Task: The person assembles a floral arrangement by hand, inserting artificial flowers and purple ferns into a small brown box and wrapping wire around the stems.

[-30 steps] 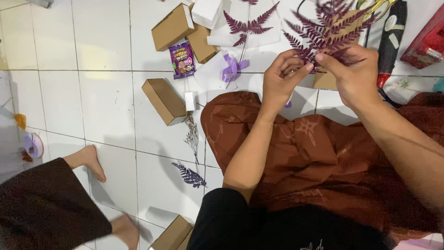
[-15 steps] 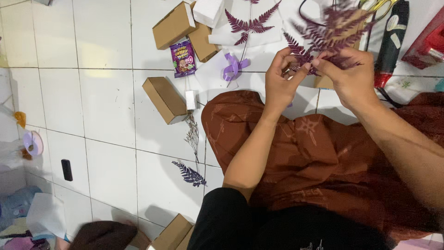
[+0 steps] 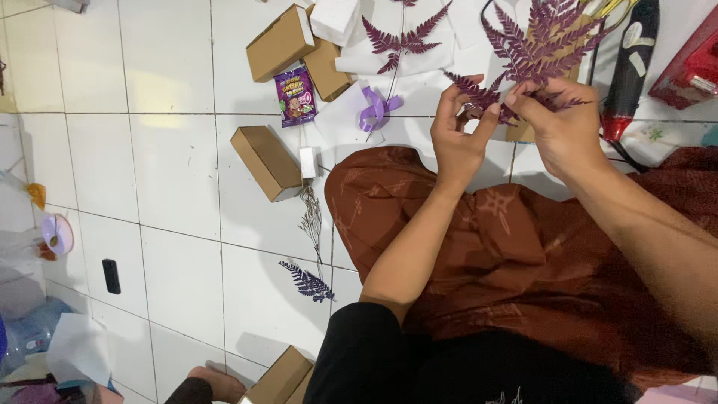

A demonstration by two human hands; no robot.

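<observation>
Dried purple fern frond [image 3: 542, 45], flat and feathery, held up over the white tiled floor [image 3: 172, 194] and above the rust-brown patterned cloth [image 3: 508, 247] across the lap. Long axis tilted from the pinched stem end at lower left up to the tip at upper right, pointing away from the body. Right hand [image 3: 557, 127] closed, thumb and fingertips gripping the stem base directly below the fronds. Left hand [image 3: 458, 138] just beside it on the left, fingers pinched on a smaller purple side sprig [image 3: 471, 91] branching low off the same stem. Both hands touching the plant, right one nearer the main stem. Off to the left, well apart, a brown cardboard box [image 3: 265, 161] and a lilac ribbon curl [image 3: 376, 108] lying on the floor.
</observation>
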